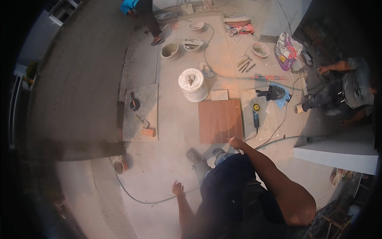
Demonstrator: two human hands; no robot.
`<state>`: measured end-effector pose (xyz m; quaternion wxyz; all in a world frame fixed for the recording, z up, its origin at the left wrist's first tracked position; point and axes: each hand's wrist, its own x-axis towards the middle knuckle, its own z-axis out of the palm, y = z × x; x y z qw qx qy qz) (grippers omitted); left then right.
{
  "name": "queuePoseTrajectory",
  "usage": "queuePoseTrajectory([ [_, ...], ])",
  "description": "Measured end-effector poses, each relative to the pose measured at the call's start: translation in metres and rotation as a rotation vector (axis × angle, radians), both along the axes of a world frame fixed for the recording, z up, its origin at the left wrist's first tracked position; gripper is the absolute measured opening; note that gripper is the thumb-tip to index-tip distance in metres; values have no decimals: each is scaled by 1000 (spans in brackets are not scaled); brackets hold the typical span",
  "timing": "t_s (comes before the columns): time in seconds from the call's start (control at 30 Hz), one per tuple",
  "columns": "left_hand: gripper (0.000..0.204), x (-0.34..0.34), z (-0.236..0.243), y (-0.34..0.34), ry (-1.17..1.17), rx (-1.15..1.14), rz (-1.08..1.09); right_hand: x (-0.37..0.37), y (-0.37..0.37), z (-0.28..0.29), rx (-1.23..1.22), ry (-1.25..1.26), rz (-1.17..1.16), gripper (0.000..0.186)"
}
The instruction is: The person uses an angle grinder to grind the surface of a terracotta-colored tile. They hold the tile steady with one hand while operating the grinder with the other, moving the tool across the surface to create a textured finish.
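My left hand (178,187) hangs in the air at my left side, its fingers loosely apart with nothing in them. My right hand (236,143) is closed just over the near edge of a reddish-brown tile (217,121) with lengthwise lines. A thin bit shows at its fingertips, too small to name. Just right of the tile lies an angle grinder (256,117) with a yellow-centred disc. A small pale tile piece (219,95) rests by the far edge, and a white lidded bucket (193,89) stands beyond it to the left.
Another person (352,85) sits at the right; a second (143,16) bends at the far left. Black gloves (272,93) lie on blue cloth. Hand tools (245,63), mixing tubs (170,51) and a bag (287,51) stand farther off. A hose (155,202) and cords cross the floor.
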<state>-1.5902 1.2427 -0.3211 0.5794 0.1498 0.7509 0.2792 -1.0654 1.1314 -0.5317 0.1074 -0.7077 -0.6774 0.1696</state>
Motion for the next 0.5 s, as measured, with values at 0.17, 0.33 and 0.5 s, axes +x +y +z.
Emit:
queuePoseTrajectory([
  [0.17, 41, -5, -17, 73, -90, -180, -291, -116, -65, -35, -476, 118, -623, 19],
  [0.33, 35, 42, -51, 144, -189, -18, -981, -191, -83, -23, -615, -86, -245, 26],
  [0.5, 34, 24, -41, 262, -121, -82, -1308, -277, -52, 41, -507, -122, -693, 24],
])
